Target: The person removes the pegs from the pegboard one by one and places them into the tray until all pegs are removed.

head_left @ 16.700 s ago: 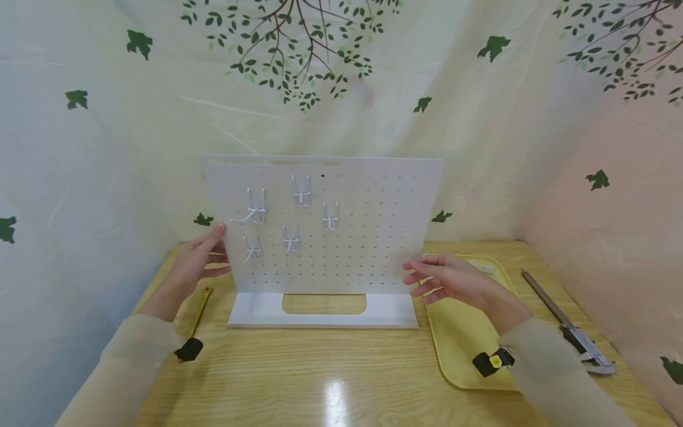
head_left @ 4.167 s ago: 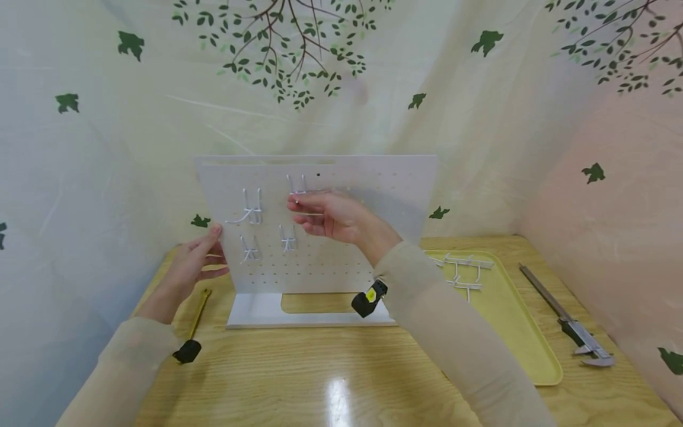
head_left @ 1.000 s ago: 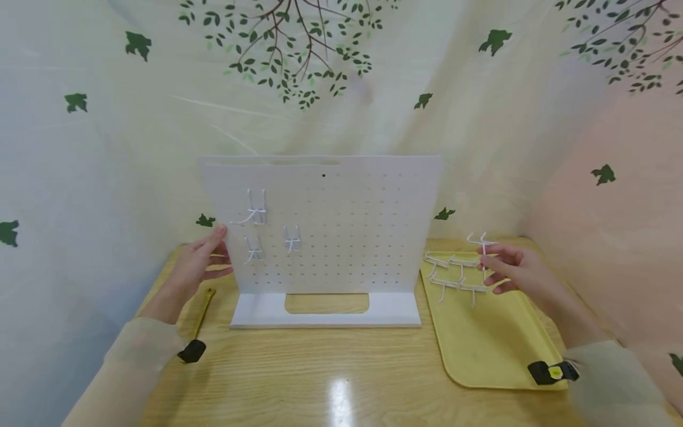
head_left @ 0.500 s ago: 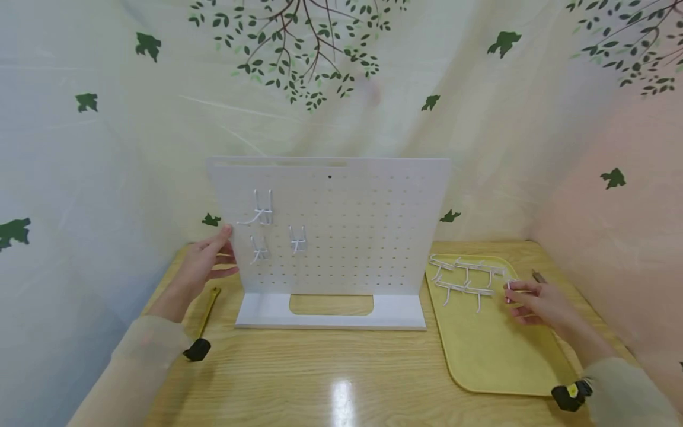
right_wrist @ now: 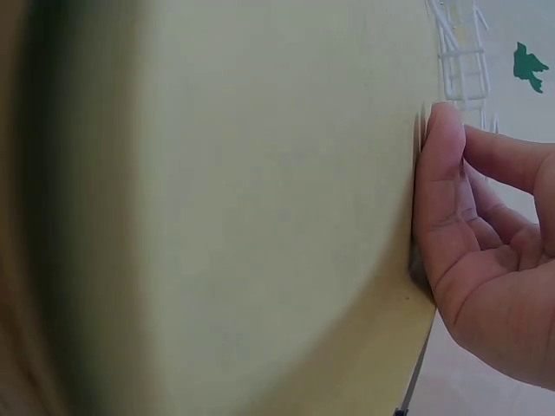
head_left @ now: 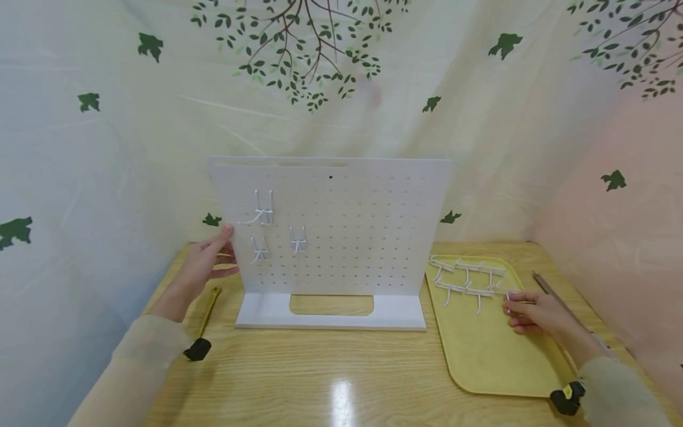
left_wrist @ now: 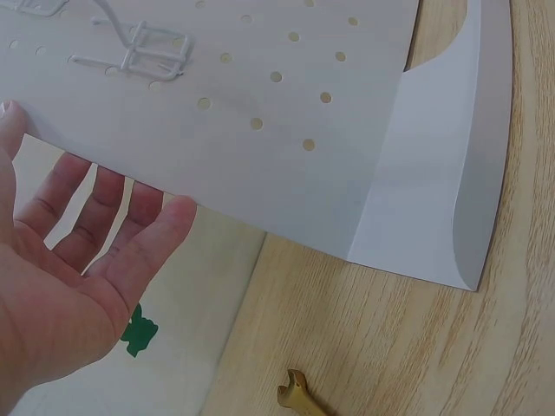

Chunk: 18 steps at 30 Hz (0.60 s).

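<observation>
Pinching a hook [head_left: 504, 289] at the tray [head_left: 491, 365]'s right side, close beside the other hooks [head_left: 450, 286], the right hand [head_left: 539, 311] could snag or drag them by swinging left, while the left hand [head_left: 200, 267], gripping the board [head_left: 347, 249]'s left edge, might tip it by pulling.

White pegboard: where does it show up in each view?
Head: the white pegboard stands mid-picture, left hand at its edge.
Left wrist: cropped, across the upper part.
Right wrist: not in it.
Shared landmark, head and left wrist: the yellow wrench on the table.
</observation>
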Tool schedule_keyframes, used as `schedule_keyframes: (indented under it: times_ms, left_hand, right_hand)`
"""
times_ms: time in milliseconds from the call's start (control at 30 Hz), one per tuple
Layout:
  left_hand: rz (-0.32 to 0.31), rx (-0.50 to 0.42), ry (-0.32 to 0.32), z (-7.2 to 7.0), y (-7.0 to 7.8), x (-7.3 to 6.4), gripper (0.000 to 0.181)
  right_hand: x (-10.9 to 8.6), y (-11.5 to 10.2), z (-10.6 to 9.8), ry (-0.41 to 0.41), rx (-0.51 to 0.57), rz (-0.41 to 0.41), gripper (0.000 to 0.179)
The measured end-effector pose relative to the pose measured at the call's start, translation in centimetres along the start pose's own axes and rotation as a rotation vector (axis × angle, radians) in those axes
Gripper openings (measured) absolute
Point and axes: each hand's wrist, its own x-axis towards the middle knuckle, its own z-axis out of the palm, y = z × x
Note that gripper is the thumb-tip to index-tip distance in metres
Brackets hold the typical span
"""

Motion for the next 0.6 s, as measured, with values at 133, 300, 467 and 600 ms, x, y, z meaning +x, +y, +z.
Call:
schedule_keyframes:
  times_ms: [133,300,467,600]
  left_hand:
    - [-0.002,0.009,0.005,0.00,-0.10,0.12,0.082]
    - [0.000,-0.011,0.004,-0.12,-0.09,0.06,0.082]
    - [0.000,-0.026,-0.005,-0.10,-0.10,0.10,0.080]
    - [-0.005,-0.020,-0.005,0.00,-0.10,0.18,0.081]
  right_hand:
    - [0.03,-0.20,0.15,0.008,-0.017,0.016,0.041]
    - [0.16,-0.62,0.39,0.016,-0.023,0.041,0.042]
    - [0.19,-0.63,0.39,0.018,-0.028,0.051,0.041]
    - [0.14,-0.55,0.16,-0.006,-0.006,0.065,0.037]
